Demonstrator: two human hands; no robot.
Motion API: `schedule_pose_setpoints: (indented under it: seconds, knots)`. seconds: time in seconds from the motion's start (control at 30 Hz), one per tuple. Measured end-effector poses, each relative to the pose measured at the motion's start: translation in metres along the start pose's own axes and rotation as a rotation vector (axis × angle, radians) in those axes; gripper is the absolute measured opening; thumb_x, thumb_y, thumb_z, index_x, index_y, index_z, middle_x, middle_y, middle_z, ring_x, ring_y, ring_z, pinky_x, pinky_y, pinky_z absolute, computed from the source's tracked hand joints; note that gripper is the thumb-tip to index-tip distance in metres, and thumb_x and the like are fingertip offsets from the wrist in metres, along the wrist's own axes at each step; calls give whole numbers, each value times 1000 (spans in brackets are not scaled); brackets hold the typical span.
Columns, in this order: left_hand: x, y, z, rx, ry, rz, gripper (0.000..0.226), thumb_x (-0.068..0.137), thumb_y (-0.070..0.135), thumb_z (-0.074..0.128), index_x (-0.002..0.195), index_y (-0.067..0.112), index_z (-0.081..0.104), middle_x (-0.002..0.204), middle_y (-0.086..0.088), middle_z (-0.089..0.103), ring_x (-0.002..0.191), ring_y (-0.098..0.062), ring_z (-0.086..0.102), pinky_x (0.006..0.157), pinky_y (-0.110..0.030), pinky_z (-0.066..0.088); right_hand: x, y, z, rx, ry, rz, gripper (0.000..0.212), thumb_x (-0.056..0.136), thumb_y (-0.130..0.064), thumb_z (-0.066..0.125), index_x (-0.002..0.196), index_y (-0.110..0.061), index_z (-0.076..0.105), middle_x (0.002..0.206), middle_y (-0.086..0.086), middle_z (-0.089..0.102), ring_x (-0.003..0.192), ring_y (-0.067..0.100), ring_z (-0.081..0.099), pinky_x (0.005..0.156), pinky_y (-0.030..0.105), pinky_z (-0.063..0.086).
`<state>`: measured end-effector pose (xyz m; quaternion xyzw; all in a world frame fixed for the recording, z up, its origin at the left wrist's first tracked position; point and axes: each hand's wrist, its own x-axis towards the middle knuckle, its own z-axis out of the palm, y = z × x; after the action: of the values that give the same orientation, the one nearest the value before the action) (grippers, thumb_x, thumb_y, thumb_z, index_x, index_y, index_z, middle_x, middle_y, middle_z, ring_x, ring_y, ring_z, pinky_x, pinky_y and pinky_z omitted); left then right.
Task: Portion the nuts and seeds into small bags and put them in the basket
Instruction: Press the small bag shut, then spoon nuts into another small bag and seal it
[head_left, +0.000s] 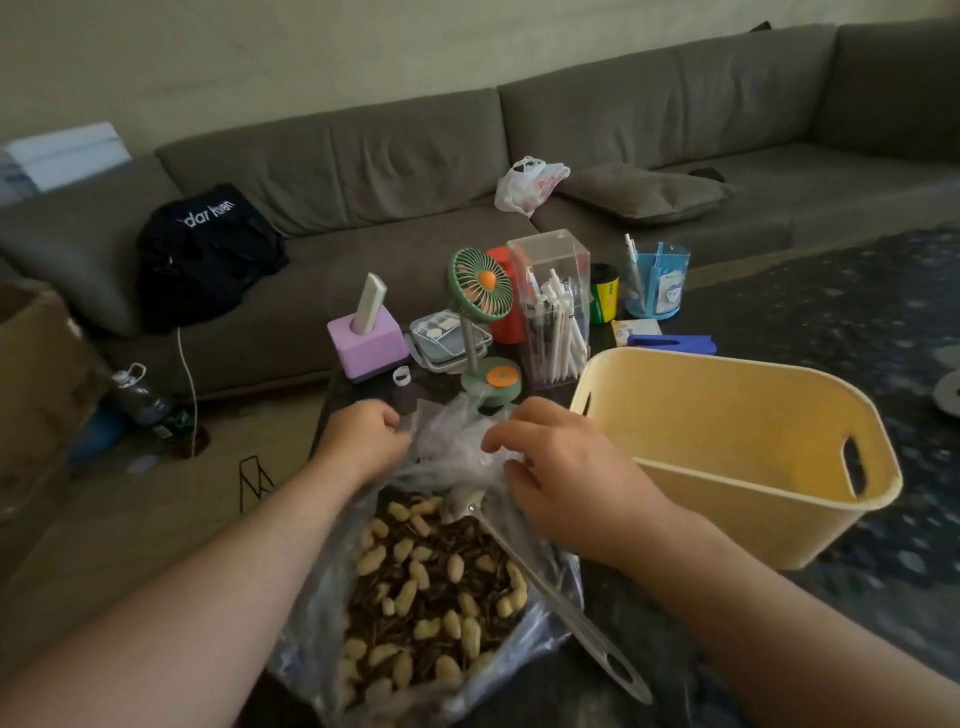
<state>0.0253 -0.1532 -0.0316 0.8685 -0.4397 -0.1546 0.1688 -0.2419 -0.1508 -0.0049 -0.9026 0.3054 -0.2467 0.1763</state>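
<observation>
- Nuts and seeds (431, 587): peanuts in shell mixed w/ dark seeds, seen lying in a big clear plastic bag (317, 613) on the dark table (857, 332), right in front of the person, just left of the basket.
- Left hand (363, 441): fingers curled, a bunch of thin clear plastic pinched at the far edge of the big bag.
- Right hand (566, 467): fingers bent, same crumpled clear plastic (457, 436) gripped from the other side; looks like a small bag being pulled open or separated, but which layer belongs to which bag can't be told.
- Metal scoop (550, 587): laid across the big bag's right side, bowel end buried near the nuts, handle toward the person; not held by either hand.
- Basket (613, 384): yellow, w/ slot handles, set just right of the big bag; what shows of the inside looks bare, no filled bags seen in it.
- Progress, as judged: early stage. No portioned bag visible anywhere; big bag is full. Left to do: small bag opened, nuts scooped in, bag closed, placed in basket, then repeated.
- Further out: green desk fan (480, 286), clear pen box (553, 312), pink block (366, 345), blue cup (657, 280) at the table's far end; grey sofa (415, 156) behind.
</observation>
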Motion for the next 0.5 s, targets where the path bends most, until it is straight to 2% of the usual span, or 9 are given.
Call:
schedule_pose_setpoints:
  seconds: [0.1, 0.17, 0.27, 0.37, 0.5]
  knots:
    - [4, -18, 11, 33, -92, -45, 31, 91, 49, 77, 78, 20, 74, 86, -2, 74, 84, -20, 70, 77, -36, 58, -2, 4, 9, -3, -33, 8, 32, 100, -14, 57, 127, -25, 70, 123, -6, 58, 102, 15, 61, 88, 33, 55]
    - [2, -21, 16, 15, -86, -34, 37, 88, 53, 79, 76, 18, 78, 78, -2, 74, 75, -17, 69, 68, -34, 55, -3, 4, 12, -12, -30, 9, 31, 100, -15, 57, 126, -25, 71, 121, -7, 58, 101, 15, 62, 88, 32, 55]
    - [2, -24, 17, -11, -70, -27, 28, 90, 39, 79, 75, 15, 82, 78, -4, 78, 77, -18, 72, 79, -38, 62, -3, 4, 13, -19, -27, 12, 30, 98, -14, 59, 124, -24, 72, 121, -6, 59, 100, 15, 62, 88, 33, 55]
    - [-3, -29, 11, -39, -31, -40, 27, 96, 29, 71, 75, 14, 80, 77, -6, 76, 79, -22, 72, 82, -38, 60, -1, 3, 13, -19, -32, 11, 30, 99, -16, 58, 124, -27, 71, 123, -9, 58, 103, 13, 62, 90, 33, 56]
    - [-24, -27, -20, -140, 197, 5, 30, 98, 36, 68, 76, 16, 74, 75, -2, 72, 75, -22, 68, 77, -39, 58, 3, -4, 19, 7, -5, -5, 27, 98, -17, 62, 121, -28, 72, 117, -12, 59, 95, 6, 59, 86, 26, 54]
